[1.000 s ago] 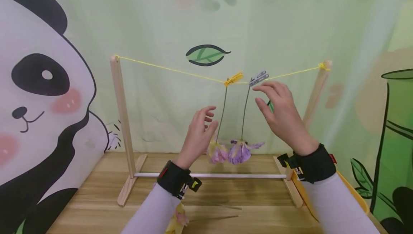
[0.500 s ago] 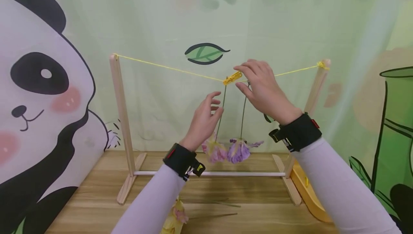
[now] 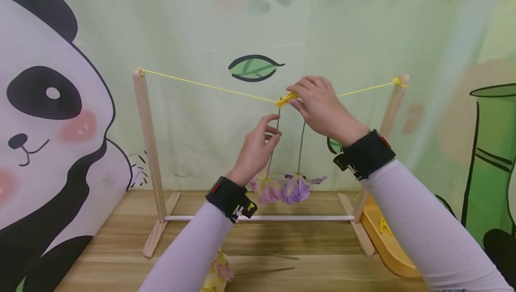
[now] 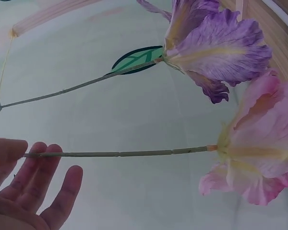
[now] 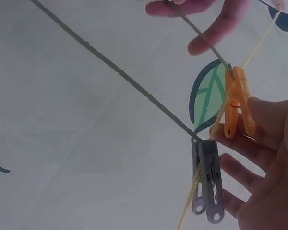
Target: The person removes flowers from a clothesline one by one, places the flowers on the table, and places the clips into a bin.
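Observation:
With thumb and fingers my right hand grips the handles of a yellow clothespin, which sits on a yellow string. My left hand pinches the stem of a pink artificial flower a little below that clothespin. The flower hangs head down. Beside it a purple artificial flower hangs the same way from a grey clothespin, seen close to my right fingers in the right wrist view and hidden behind the hand in the head view.
The string spans two wooden posts joined by a white rod. On the wooden table lie a yellow-pink flower and loose stems. A yellow tray with a yellow clothespin stands at right. A panda-printed backdrop rises behind.
My right hand has moved left from near the grey clothespin to the yellow one and taken hold of it. The left hand has risen to the pink flower's stem.

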`<state>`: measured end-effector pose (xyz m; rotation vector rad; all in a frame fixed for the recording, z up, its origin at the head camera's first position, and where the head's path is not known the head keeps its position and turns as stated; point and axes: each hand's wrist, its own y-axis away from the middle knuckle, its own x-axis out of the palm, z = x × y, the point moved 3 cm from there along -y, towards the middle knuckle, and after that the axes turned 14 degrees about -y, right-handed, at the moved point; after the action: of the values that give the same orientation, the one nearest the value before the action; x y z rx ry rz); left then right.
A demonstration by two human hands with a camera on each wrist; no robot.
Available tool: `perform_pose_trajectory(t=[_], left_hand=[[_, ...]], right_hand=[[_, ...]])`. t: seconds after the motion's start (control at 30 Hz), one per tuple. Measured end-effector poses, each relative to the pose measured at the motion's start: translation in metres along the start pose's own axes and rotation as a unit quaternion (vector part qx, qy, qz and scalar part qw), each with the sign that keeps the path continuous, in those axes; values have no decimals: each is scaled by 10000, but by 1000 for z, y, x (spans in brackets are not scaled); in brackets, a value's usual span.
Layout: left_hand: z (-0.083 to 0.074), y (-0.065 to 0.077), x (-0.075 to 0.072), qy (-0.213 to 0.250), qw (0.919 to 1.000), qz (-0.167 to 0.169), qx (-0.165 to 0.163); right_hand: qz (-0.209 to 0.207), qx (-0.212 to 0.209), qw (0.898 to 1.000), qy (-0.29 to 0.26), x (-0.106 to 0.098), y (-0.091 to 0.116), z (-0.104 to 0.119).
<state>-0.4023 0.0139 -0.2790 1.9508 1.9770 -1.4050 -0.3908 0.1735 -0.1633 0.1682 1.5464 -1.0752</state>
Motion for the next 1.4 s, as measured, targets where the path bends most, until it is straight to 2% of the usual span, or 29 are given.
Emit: perform_pose_trajectory(t=[0.2,0.33,0.5,0.67,0.8,0.9,1.17,1.4], left_hand=[[0,2,-2,-323,9993,-207,-19],[0,2,-4,-329,9991,-271,-89],[0,2,-6,-327,9988,-367,-14],[-4,3,-9,-354,9984,-438,76],[-7,5,-12,-269,9984,-483,114],[-10,7,-14,-178,9986,-479,161],[-14,11,-17,221,9979,-572,215],[-8,19,-20,400,9953,-779,420]], right_hand=[[139,201,9997,100,-1,-6,5],[45,452,9990,-12,-3,-11,4],[-354,537,9974,-331,-4,-13,3],[-1072,344,9918,-598,-6,-9,2],[-1633,148,9847,-583,-9,-5,3],[-1903,113,9800,-571,-10,0,3],[-2094,67,9751,-732,-9,8,-1],[-2240,-82,9700,-937,-7,14,-2]])
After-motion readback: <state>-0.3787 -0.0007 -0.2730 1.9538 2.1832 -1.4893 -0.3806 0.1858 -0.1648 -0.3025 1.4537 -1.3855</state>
